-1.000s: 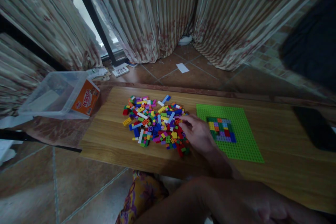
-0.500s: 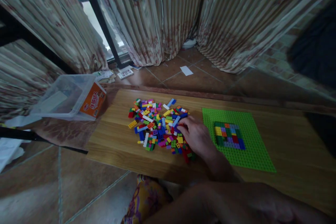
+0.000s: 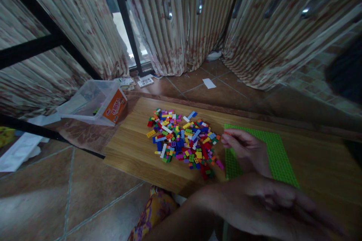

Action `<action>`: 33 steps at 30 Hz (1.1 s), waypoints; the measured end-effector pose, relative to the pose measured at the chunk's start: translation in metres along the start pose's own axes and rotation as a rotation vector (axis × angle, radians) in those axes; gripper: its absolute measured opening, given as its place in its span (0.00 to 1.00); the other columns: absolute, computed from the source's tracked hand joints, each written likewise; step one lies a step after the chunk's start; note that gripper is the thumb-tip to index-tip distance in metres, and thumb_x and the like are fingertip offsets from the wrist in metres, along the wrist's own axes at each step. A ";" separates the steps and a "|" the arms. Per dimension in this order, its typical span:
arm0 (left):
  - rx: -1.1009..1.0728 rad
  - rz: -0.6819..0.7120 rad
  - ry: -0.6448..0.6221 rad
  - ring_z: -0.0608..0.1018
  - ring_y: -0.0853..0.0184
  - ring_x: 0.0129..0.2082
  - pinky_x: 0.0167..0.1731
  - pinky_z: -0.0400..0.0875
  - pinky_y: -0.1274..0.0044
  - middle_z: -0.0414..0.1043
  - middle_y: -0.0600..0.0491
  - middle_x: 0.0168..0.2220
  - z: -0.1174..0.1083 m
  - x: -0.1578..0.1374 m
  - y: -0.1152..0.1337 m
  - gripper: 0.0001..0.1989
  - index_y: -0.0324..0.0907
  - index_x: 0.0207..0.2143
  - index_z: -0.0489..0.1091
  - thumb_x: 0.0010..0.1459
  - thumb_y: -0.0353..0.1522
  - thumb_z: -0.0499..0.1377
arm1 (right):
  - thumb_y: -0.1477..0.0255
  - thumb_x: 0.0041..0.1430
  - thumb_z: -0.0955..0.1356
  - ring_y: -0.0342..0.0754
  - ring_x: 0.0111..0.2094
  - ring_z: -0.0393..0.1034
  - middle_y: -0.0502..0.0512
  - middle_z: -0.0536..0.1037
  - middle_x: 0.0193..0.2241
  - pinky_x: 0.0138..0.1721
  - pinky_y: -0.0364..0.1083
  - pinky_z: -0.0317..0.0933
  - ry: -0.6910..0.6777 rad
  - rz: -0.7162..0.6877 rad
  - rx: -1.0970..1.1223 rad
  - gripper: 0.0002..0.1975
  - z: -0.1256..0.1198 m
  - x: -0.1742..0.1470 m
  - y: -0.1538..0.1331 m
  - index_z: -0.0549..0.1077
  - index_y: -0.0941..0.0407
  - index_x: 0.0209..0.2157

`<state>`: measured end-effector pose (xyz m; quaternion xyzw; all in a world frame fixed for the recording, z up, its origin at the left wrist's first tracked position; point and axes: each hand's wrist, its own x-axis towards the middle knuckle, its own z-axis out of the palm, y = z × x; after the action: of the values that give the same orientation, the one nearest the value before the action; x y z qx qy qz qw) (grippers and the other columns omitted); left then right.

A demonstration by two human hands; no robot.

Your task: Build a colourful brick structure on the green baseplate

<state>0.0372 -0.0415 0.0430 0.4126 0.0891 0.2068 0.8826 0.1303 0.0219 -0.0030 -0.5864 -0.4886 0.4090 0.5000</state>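
Head view: your right hand (image 3: 249, 150) is above the left edge of the green studded baseplate (image 3: 283, 158), thumb and fingertips pinched narrow on 1 small orange-red brick (image 3: 227, 133), of which only a sliver shows. That hand hides the middle of the baseplate from you. Your left hand (image 3: 263, 205) is nearer the camera, its forearm crossing from the lower left in front of your right wrist; its fingers stretch toward the lower right, but shadow and blur cover them, so you cannot tell whether it holds anything.

Just left of the baseplate, your pile of mixed toy bricks (image 3: 186, 141) lies spread on the wooden tabletop (image 3: 128, 150). In it you can pick out 1 yellow brick (image 3: 151, 134) at the left edge, 1 long white brick (image 3: 163, 151) near the front, and 1 magenta brick (image 3: 220, 164) at the right edge, near the baseplate.

Beyond the table's left end you have a clear plastic bin (image 3: 76, 116) with an orange label (image 3: 115, 106). On the tiled floor (image 3: 98, 192) past the far edge lie 1 white sheet (image 3: 209, 83) and a booklet (image 3: 145, 82) with a black-and-white pattern. Striped curtains (image 3: 169, 45) hang behind. Yellow-and-purple patterned fabric (image 3: 155, 211) shows below the near edge.
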 end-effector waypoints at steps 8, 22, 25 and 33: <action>0.346 0.267 0.951 0.76 0.69 0.35 0.38 0.71 0.77 0.75 0.50 0.35 -0.025 0.013 -0.007 0.10 0.39 0.38 0.71 0.61 0.37 0.56 | 0.62 0.49 0.74 0.49 0.34 0.77 0.53 0.82 0.34 0.36 0.48 0.72 0.068 0.009 0.017 0.13 -0.042 -0.007 -0.005 0.80 0.51 0.37; 0.355 0.174 0.998 0.71 0.72 0.26 0.29 0.66 0.79 0.70 0.54 0.26 -0.043 0.021 -0.018 0.13 0.38 0.31 0.69 0.60 0.39 0.54 | 0.60 0.56 0.70 0.51 0.43 0.75 0.53 0.79 0.44 0.44 0.51 0.70 -0.063 -0.330 -0.383 0.15 -0.058 -0.032 -0.001 0.77 0.48 0.45; 0.330 0.156 0.962 0.72 0.72 0.26 0.30 0.67 0.79 0.72 0.53 0.27 -0.043 0.020 -0.015 0.11 0.38 0.31 0.69 0.60 0.37 0.54 | 0.60 0.57 0.69 0.51 0.45 0.74 0.53 0.79 0.44 0.45 0.50 0.70 -0.150 -0.330 -0.387 0.14 -0.064 -0.028 0.000 0.77 0.48 0.44; 0.730 0.037 0.821 0.72 0.70 0.27 0.31 0.66 0.78 0.71 0.53 0.27 -0.047 0.008 -0.012 0.18 0.39 0.29 0.71 0.63 0.38 0.47 | 0.56 0.54 0.70 0.55 0.48 0.74 0.54 0.80 0.43 0.50 0.55 0.68 -0.216 -0.294 -0.413 0.14 -0.083 -0.022 0.017 0.79 0.47 0.39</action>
<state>0.0329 -0.0125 0.0034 0.5789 0.4848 0.3217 0.5713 0.2091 -0.0153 -0.0059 -0.5518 -0.6921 0.2836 0.3688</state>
